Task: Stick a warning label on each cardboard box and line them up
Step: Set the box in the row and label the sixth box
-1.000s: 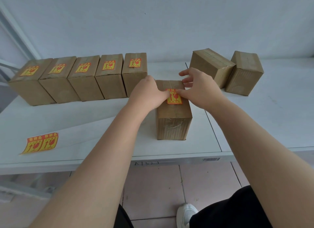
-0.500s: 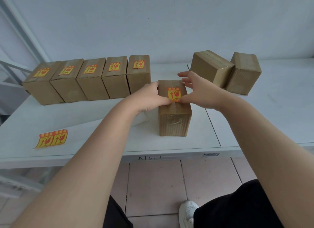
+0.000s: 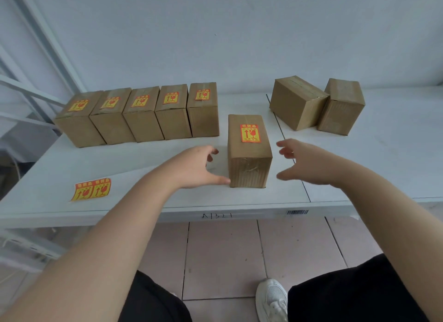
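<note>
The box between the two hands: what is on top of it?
One red-and-yellow warning label lies on the box, toward its far end; the rest of the top is bare. Its inside is hidden.

Handwritten on the front edge of the table (image 3: 143,217) is "A1321" (a rough pen scrawl), with a barcode sticker (image 3: 297,212) to its right. The warning label (image 3: 250,133) on the near box (image 3: 249,168) shows a red up-arrow and cracked-glass sign on yellow; its characters are too small to read.

Left hand (image 3: 199,167) and right hand (image 3: 309,164) extended, palms facing, fingers loosely spread.
</note>
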